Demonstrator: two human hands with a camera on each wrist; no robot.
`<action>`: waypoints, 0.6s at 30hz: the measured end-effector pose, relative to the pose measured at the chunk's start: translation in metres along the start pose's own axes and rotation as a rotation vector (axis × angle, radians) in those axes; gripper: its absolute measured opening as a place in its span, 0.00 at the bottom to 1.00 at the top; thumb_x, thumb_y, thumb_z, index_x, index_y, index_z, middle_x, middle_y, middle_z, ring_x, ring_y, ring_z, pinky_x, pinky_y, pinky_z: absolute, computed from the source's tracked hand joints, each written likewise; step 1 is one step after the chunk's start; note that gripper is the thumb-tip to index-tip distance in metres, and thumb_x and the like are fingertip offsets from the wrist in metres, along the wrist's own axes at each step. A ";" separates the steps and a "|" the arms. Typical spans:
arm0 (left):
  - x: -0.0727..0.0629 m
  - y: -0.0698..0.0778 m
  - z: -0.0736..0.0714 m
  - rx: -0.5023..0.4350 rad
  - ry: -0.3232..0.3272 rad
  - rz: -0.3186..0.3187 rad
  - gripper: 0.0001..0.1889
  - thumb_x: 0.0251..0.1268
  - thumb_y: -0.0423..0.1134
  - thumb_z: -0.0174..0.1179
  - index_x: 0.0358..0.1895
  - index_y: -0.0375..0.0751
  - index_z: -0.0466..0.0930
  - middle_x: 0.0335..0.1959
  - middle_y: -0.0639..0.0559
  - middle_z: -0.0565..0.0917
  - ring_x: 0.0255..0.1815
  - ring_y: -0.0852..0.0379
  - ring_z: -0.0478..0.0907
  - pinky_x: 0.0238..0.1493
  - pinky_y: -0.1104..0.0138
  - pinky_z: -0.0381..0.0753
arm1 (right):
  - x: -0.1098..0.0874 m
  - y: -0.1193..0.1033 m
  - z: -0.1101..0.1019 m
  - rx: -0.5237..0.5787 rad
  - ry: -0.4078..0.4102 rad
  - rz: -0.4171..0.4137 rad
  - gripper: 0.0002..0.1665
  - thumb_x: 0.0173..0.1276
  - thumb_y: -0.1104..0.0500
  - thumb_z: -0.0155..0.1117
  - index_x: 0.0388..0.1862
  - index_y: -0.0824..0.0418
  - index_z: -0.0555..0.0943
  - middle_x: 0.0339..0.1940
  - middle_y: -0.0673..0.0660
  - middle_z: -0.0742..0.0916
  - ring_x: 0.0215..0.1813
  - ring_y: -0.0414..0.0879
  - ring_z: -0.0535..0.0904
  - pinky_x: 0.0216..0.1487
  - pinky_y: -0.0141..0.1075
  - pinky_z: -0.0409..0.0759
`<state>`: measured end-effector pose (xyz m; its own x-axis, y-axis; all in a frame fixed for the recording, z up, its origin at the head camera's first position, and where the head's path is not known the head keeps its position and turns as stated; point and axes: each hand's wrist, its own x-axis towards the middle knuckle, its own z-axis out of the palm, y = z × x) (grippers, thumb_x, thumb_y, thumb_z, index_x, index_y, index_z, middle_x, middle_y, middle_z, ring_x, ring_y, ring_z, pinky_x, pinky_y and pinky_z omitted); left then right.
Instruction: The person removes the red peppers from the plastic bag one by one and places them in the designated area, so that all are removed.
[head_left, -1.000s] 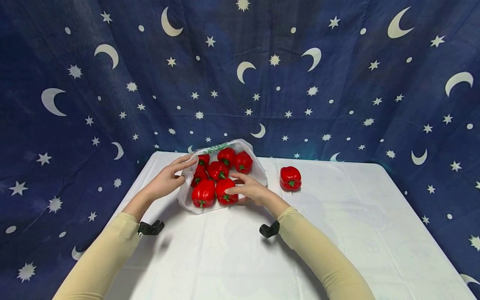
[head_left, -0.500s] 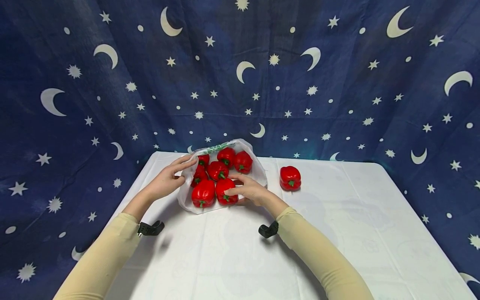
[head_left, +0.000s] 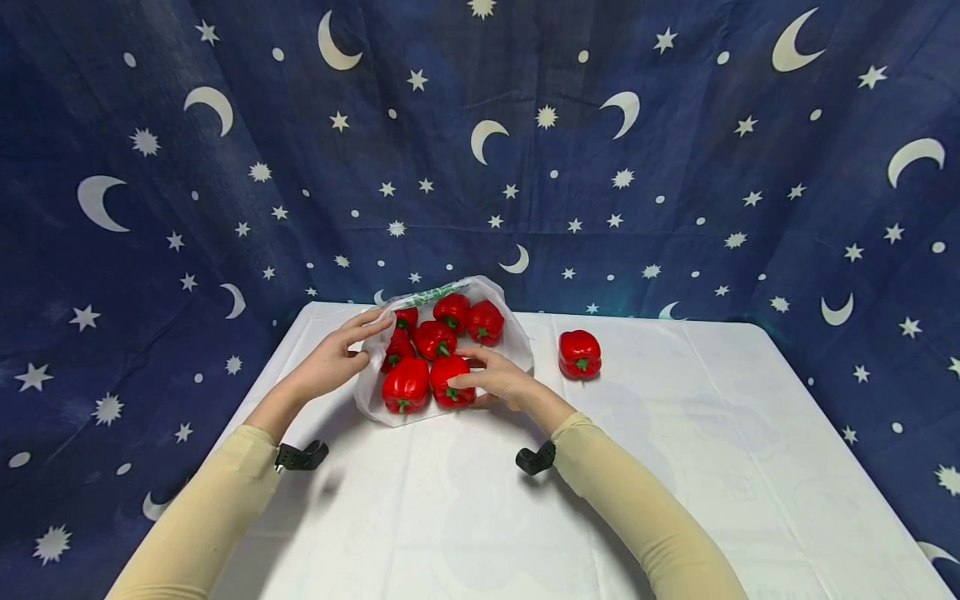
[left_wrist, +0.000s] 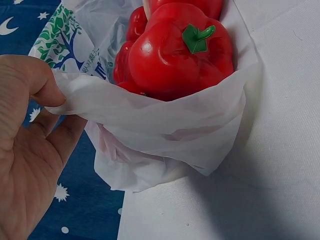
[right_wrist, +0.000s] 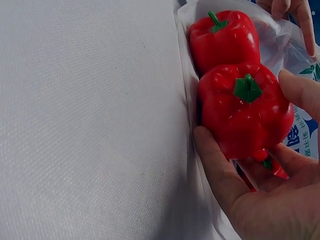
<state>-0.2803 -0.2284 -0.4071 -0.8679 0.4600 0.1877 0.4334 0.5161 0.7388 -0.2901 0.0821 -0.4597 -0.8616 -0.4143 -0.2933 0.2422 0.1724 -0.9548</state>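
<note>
A white plastic bag [head_left: 519,343] with green and blue print lies on its side on the table, its mouth facing me. Several red bell peppers with green stems sit inside, one of them a front-left bell pepper [head_left: 406,386]. My left hand [head_left: 327,364] pinches the bag's left edge between thumb and fingers, lifting that flap in the left wrist view. At the mouth's right side, my right hand [head_left: 504,380] holds the front-right bell pepper [right_wrist: 242,117], thumb on one side and fingers around the other. It sits against its neighbour.
Another red bell pepper [head_left: 580,355] stands alone on the white-covered table [head_left: 675,433], right of the bag. Behind the table hangs a dark blue curtain [head_left: 675,150] with moons and stars. A black strap [head_left: 302,456] is at the left wrist, another black strap [head_left: 536,458] at the right.
</note>
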 end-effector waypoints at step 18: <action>0.001 -0.001 0.001 0.014 0.004 0.002 0.35 0.67 0.21 0.49 0.77 0.46 0.68 0.82 0.49 0.56 0.80 0.44 0.53 0.31 0.64 0.68 | -0.002 0.001 0.003 0.010 0.032 -0.025 0.44 0.62 0.58 0.76 0.76 0.58 0.70 0.74 0.64 0.70 0.62 0.58 0.76 0.48 0.51 0.85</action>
<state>-0.2812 -0.2284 -0.4085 -0.8680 0.4581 0.1915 0.4381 0.5251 0.7296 -0.2868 0.0801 -0.4606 -0.8813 -0.3892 -0.2681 0.2251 0.1532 -0.9622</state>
